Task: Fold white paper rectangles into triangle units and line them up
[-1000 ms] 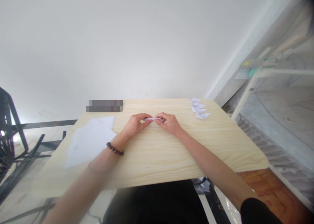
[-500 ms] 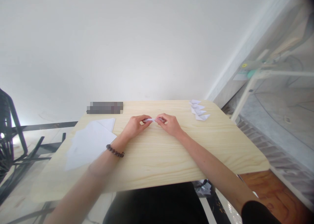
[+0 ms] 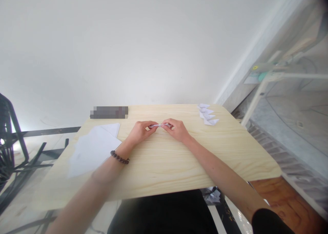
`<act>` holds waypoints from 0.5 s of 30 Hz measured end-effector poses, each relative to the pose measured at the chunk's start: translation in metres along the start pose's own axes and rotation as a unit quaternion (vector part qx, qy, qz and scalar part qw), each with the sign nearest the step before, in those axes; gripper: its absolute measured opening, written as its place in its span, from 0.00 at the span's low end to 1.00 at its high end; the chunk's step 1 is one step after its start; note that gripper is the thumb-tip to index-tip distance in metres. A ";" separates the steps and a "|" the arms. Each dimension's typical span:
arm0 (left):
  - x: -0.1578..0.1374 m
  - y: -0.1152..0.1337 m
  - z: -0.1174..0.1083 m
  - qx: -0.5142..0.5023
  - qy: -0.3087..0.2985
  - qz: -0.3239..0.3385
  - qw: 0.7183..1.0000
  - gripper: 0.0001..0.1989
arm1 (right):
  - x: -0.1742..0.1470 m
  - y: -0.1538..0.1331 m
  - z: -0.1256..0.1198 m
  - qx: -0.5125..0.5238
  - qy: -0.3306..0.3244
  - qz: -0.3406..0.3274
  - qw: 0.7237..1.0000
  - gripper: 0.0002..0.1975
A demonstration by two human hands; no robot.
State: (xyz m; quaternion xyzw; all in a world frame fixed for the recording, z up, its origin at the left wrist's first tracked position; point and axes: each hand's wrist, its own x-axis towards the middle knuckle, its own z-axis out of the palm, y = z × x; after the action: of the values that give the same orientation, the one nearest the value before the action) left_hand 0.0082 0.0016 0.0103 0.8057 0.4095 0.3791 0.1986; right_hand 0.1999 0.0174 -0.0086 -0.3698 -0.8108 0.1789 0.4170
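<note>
Above the middle of the wooden table, a small folded piece of white paper is stretched between my two hands. My left hand pinches its left end between thumb and fingers. The right end sits in the pinch of my right hand. Most of the paper is covered by my fingers, so its full shape is hidden. A dark bead bracelet circles my left wrist. To the right stand several folded white paper pieces in a row.
White paper sheets lie loosely stacked at the left, partly under my left forearm. A blurred-out dark oblong is at the back left. The wall rises behind the table; a black chair stands left, a white metal frame right.
Almost nothing differs. Both hands keep their pinch on the folded paper, with only a very slight shift of the fingers.
</note>
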 end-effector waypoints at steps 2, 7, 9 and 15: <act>0.000 0.000 0.000 -0.001 0.001 0.000 1.000 0.12 | 0.000 0.000 0.000 0.002 0.002 0.003 1.000 0.11; 0.000 -0.001 0.000 -0.002 -0.002 0.018 1.000 0.12 | 0.000 -0.003 0.000 0.003 -0.011 -0.009 1.000 0.11; 0.000 -0.001 0.000 -0.001 -0.007 0.026 1.000 0.12 | 0.000 -0.004 -0.001 0.001 -0.017 -0.019 1.000 0.10; -0.001 0.000 0.000 0.006 -0.006 0.034 0.999 0.12 | 0.000 -0.004 -0.001 -0.008 -0.022 -0.028 0.999 0.11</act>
State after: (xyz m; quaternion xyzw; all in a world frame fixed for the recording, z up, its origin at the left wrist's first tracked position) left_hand 0.0083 0.0006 0.0098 0.8227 0.3828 0.3781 0.1833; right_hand 0.1990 0.0146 -0.0058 -0.3464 -0.8309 0.1690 0.4013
